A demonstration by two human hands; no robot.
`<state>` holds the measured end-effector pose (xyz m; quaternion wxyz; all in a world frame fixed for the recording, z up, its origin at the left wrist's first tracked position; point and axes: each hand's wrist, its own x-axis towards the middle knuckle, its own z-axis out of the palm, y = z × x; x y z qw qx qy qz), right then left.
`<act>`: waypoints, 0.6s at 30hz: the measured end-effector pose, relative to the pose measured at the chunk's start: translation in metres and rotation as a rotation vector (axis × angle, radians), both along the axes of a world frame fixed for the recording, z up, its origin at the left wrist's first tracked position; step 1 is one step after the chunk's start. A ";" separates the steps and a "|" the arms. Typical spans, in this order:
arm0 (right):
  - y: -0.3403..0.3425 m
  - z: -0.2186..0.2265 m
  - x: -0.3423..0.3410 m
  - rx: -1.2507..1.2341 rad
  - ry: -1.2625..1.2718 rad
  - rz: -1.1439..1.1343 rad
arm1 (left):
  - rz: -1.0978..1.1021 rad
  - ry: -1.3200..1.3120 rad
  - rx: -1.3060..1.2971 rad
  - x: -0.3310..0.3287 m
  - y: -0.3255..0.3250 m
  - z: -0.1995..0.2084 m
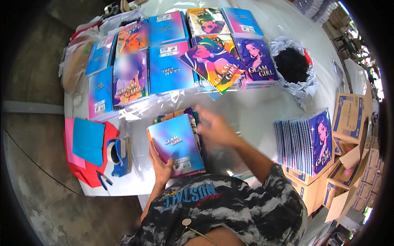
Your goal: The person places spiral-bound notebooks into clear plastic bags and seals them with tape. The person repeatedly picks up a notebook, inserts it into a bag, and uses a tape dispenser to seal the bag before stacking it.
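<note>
A small stack of spiral notebooks lies on the table in front of me, topped by a blue-and-pink notebook (pixel 174 139) with its coil on the right. Its lower left corner is in my left hand (pixel 162 167), with the thumb over the cover and the fingers along the left edge. Beside the coil, near the stack's upper right, is my right hand (pixel 214 126). Motion smears its fingers, so I cannot tell whether they touch the stack. Other notebooks with colourful covers show a little beneath the top one.
Across the far side run several notebook piles (pixel 170 67), one notebook (pixel 213 61) askew on top. A notebook stack (pixel 293 143) stands at right, by cardboard boxes (pixel 349 115). Coloured sheets (pixel 88 141), a blue tape dispenser (pixel 119 158) and a cutter (pixel 104 180) lie left. A plastic-lined bundle (pixel 291 65) sits far right.
</note>
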<state>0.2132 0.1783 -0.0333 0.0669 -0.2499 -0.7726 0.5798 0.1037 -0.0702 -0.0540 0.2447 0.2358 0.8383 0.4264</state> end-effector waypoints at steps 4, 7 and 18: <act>0.210 0.035 -0.035 0.615 0.189 -0.722 | -0.134 0.118 -0.105 -0.003 -0.013 0.003; 0.344 0.001 -0.047 1.080 -0.480 -1.380 | -0.135 0.195 -0.173 0.000 -0.001 0.010; 0.194 0.142 -0.078 1.002 0.612 -0.396 | -0.062 0.940 -0.034 -0.033 0.025 0.083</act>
